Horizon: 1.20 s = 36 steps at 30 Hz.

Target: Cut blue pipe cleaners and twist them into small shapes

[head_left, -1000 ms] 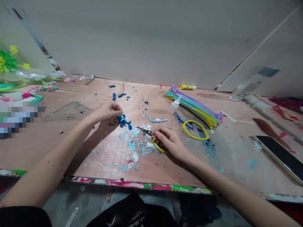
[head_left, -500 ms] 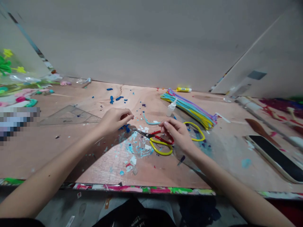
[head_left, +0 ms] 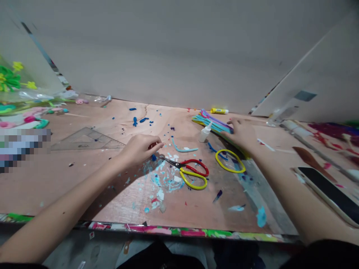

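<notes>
My right hand (head_left: 243, 135) reaches over a bundle of pipe cleaners (head_left: 214, 125) in purple, light blue and yellow, thumb and fingers apart at its right part. My left hand (head_left: 142, 148) rests near the middle of the table, its fingertips pinched together; anything between them is too small to make out. Close by its fingertips lie the tips of scissors (head_left: 187, 172) with one red and one yellow handle. A bent light blue pipe cleaner piece (head_left: 183, 150) lies behind them. Between it and the bundle stands a small white nozzle bottle (head_left: 205, 133).
A yellow ring (head_left: 230, 161) and a dark blue strip (head_left: 215, 150) lie right of the scissors. A clear set square (head_left: 85, 140) is at left, a phone (head_left: 328, 192) and brown wooden tool (head_left: 311, 161) at right. A glue stick (head_left: 219, 111) lies by the back wall. Scraps litter the middle.
My right hand has moved from above the scissors' handles, away and to the right, onto the pipe cleaner bundle. My left hand stays pinched in about the same place.
</notes>
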Available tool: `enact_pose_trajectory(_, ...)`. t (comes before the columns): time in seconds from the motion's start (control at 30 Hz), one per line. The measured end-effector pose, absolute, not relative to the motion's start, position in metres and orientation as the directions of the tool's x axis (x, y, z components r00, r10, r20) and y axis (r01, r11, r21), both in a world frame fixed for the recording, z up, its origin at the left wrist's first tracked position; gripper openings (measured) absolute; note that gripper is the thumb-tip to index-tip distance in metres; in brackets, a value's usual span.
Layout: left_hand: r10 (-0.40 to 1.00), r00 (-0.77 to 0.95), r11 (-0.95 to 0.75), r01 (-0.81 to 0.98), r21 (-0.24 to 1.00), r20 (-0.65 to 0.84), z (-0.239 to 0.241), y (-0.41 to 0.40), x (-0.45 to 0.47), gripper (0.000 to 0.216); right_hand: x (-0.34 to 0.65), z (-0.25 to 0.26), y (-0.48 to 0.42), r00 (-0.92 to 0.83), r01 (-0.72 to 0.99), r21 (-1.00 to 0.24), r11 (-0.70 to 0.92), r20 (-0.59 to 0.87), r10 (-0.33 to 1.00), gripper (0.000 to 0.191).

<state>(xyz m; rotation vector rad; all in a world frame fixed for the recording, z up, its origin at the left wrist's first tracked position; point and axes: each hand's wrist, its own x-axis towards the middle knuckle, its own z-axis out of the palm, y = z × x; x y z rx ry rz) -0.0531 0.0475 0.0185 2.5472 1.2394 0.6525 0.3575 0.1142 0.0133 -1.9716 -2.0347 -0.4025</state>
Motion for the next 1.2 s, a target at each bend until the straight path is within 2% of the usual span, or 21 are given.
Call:
enact_pose_trajectory(0.1,0.781,0.544,-0.625,0.679,0.386,0.307,0.018,0.047,-0.054,0.033,0.361,0.004,0.119,0.01,0.998,0.056,-0.026,0.268,0.963,0.062)
enact_pose_trajectory(0.17,0.78,0.538,-0.626,0.68,0.382,0.32,0.018,0.048,-0.055,0.032,0.362,-0.001,0.119,0.044,0.997,0.047,-0.056,0.218,0.975,0.059)
enact_pose_trajectory(0.23,0.782,0.532,-0.623,0.684,0.381,0.323,0.018,0.048,-0.055,0.032,0.363,-0.005,0.118,0.05,0.997,0.04,-0.061,0.231,0.972,0.056)
enact_pose_trajectory(0.3,0.782,0.534,-0.623,0.686,0.376,0.321,0.019,0.048,-0.055,0.032,0.363,-0.006,0.116,0.005,0.999,0.04,-0.018,0.307,0.952,0.058)
enact_pose_trajectory(0.37,0.779,0.541,-0.626,0.689,0.364,0.315,0.02,0.048,-0.054,0.033,0.36,-0.003,0.112,-0.055,0.998,0.013,0.055,0.446,0.893,0.055)
enact_pose_trajectory(0.47,0.779,0.544,-0.626,0.696,0.352,0.311,0.019,0.047,-0.053,0.033,0.342,0.007,0.096,-0.041,0.98,-0.118,0.158,0.662,0.748,0.034)
enact_pose_trajectory(0.53,0.776,0.547,-0.629,0.697,0.343,0.313,0.018,0.048,-0.053,0.033,0.322,0.013,0.081,-0.07,0.952,-0.166,0.258,0.702,0.709,0.026)
enact_pose_trajectory(0.6,0.771,0.555,-0.636,0.699,0.326,0.312,0.016,0.048,-0.052,0.034,0.298,0.015,0.066,-0.25,0.891,-0.149,0.429,0.628,0.737,0.02)
enact_pose_trajectory(0.7,0.754,0.579,-0.656,0.691,0.305,0.31,0.011,0.049,-0.051,0.032,0.264,0.009,0.056,-0.585,0.741,-0.091,0.666,0.4,0.706,0.015)
enact_pose_trajectory(0.77,0.746,0.589,-0.665,0.686,0.295,0.311,0.009,0.049,-0.051,0.032,0.249,0.002,0.057,-0.656,0.711,-0.064,0.7,0.298,0.694,0.014)
enact_pose_trajectory(0.87,0.746,0.594,-0.664,0.694,0.277,0.3,0.006,0.049,-0.052,0.034,0.235,-0.007,0.065,-0.669,0.71,-0.074,0.7,0.238,0.704,0.016)
enact_pose_trajectory(0.97,0.752,0.583,-0.656,0.706,0.266,0.308,0.005,0.05,-0.053,0.035,0.229,-0.009,0.068,-0.601,0.712,-0.233,0.662,0.285,0.747,0.016)
enact_pose_trajectory(1.03,0.756,0.573,-0.651,0.708,0.272,0.317,0.006,0.05,-0.053,0.033,0.227,-0.008,0.066,-0.472,0.674,-0.462,0.577,0.331,0.817,0.017)
enact_pose_trajectory(1.1,0.763,0.56,-0.643,0.709,0.29,0.321,0.007,0.05,-0.053,0.032,0.224,-0.004,0.064,-0.327,0.505,-0.754,0.42,0.283,0.901,0.022)
enact_pose_trajectory(1.13,0.768,0.554,-0.638,0.71,0.299,0.321,0.007,0.05,-0.052,0.032,0.223,-0.002,0.063,-0.282,0.367,-0.879,0.305,0.207,0.937,0.025)
enact_pose_trajectory(1.2,0.78,0.539,-0.623,0.717,0.313,0.319,0.009,0.048,-0.051,0.031,0.222,0.003,0.062,-0.283,0.1,-0.993,0.058,0.027,0.959,0.03)
